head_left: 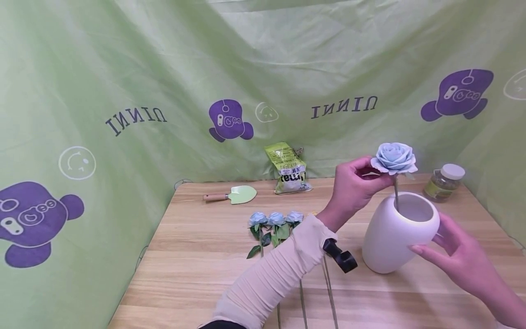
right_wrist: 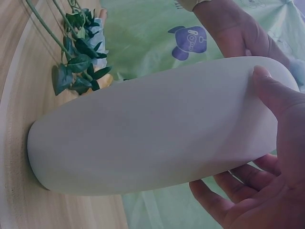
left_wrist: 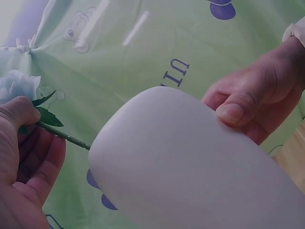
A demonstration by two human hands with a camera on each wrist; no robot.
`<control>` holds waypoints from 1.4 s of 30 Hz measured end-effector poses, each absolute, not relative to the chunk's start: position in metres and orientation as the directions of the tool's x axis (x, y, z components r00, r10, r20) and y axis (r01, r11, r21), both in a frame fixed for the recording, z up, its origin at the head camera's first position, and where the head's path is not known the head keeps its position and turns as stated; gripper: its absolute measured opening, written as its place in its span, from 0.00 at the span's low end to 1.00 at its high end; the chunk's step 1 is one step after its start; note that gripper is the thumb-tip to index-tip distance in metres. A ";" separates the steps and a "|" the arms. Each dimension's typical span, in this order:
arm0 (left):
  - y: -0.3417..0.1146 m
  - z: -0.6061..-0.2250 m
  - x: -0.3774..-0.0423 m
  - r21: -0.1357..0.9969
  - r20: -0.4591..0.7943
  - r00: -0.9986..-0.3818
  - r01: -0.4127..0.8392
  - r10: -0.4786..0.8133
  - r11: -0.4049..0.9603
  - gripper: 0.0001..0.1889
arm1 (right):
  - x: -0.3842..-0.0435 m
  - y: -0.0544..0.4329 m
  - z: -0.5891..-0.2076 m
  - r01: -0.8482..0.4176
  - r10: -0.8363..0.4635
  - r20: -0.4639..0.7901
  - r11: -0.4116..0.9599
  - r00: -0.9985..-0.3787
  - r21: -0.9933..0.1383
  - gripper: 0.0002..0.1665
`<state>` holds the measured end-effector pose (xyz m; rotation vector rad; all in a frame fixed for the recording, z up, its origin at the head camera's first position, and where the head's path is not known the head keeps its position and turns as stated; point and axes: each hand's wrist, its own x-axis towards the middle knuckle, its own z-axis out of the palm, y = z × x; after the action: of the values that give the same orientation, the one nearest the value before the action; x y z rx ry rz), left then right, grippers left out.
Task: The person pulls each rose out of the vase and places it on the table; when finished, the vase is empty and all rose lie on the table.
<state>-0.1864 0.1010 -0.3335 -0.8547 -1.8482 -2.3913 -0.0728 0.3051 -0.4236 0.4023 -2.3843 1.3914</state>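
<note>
A pale blue artificial rose (head_left: 393, 157) stands over the mouth of a white vase (head_left: 390, 242), its stem running down inside the rim. My left hand (head_left: 353, 187) pinches that stem between thumb and fingers, just under the bloom. In the left wrist view, green leaves (left_wrist: 50, 117) show beside the thumb. My right hand (head_left: 464, 256) holds the vase near its top, thumb on one side and fingers on the other. The right wrist view shows the vase's base on the table. The stem's lower end is hidden within the vase.
Three more blue roses (head_left: 276, 219) lie on the wooden table (head_left: 185, 265), partly behind my left sleeve. A small trowel (head_left: 242, 194) and a green-and-white bag (head_left: 289, 169) are at the back. A white-lidded jar (head_left: 444, 183) stands behind the vase on the right. Green cloth hangs behind.
</note>
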 end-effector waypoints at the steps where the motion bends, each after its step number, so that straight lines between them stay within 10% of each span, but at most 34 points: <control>1: 0.100 -0.333 -0.186 0.895 0.417 -0.853 0.325 0.314 -0.306 0.15 | -0.073 0.305 -0.424 -0.412 -0.067 0.435 0.477 -0.898 -0.777 0.52; 42: 0.068 -0.312 -0.198 0.710 0.394 -0.910 0.215 0.126 -0.670 0.19 | -0.071 0.304 -0.422 -0.421 -0.067 0.444 0.468 -0.893 -0.777 0.51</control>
<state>-0.1984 0.0679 -0.3121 -0.6500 -1.2532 -2.7507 -0.0708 0.3037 -0.4223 0.4117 -2.3687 1.3982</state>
